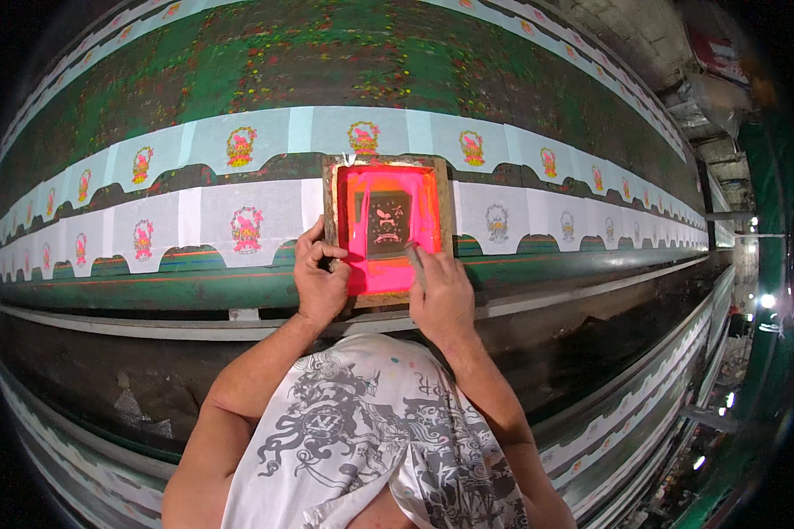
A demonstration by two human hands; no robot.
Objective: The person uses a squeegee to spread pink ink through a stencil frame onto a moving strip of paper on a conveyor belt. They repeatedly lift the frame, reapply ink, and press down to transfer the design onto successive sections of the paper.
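Note:
A wooden screen printing frame (444, 198) lies flat on a row of white fabric pieces. Bright pink ink (427, 207) coats its inside around a dark mesh window (388, 231) with a small design. My left hand (320, 280) is closed on the frame's left edge near its lower corner. In my right hand (443, 295), fingers wrapped round it, is a narrow grey squeegee (417, 267), whose tip reaches into the ink at the lower right of the window. The fabric under the frame is hidden.
Left of the frame, fabric pieces (246, 231) bear pink prints; to the right, pieces (498, 225) show paler grey outlines. Beyond runs another printed row (241, 145) on the long green table (194, 289). A pale rail (194, 327) follows its near edge. More tables stand at lower right.

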